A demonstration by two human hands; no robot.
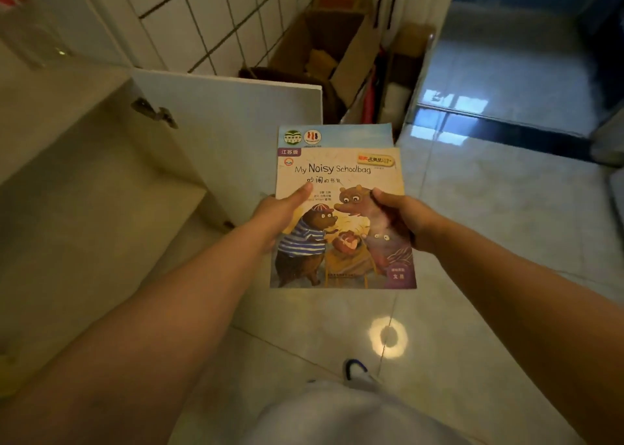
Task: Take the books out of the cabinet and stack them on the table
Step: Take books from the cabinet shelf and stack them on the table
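Gripping the books (341, 208) by their edges, your left hand (277, 215) and right hand (398, 218) risk the lower copy sliding out.

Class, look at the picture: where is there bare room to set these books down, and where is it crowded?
Bare: the cabinet shelf left of the open door, and the tiled floor right of the books, which the left hand and right hand grip. Crowded: the corner behind the door, packed with cardboard boxes. No table shows.
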